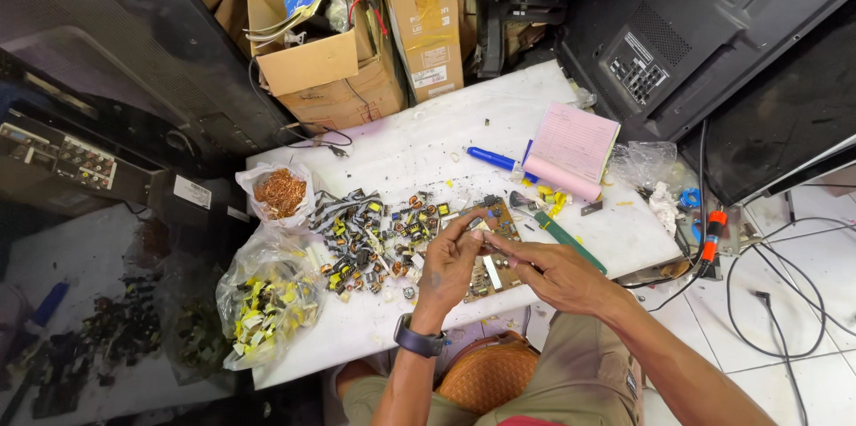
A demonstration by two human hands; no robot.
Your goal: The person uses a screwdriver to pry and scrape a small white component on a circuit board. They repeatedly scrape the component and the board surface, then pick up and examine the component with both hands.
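Observation:
My left hand (pixel 448 264) and my right hand (pixel 551 273) meet over a brown circuit board (pixel 499 221) lying on the white table (pixel 419 154). Together the fingertips pinch a small part at the board's near edge; it is too small to identify. A dark watch sits on my left wrist. Just left of my hands lies a pile of small transformers and coils (pixel 370 239) with yellow tape. A green-handled tool (pixel 560 237) lies on the table just right of the board.
A bag of copper wire (pixel 280 192) and a bag of yellow scraps (pixel 267 301) sit at the table's left. A pink paper pad (pixel 571 148), a blue marker (pixel 492 159), cardboard boxes (pixel 312 43), black television backs (pixel 713 43) and floor cables (pixel 767 301) surround the table.

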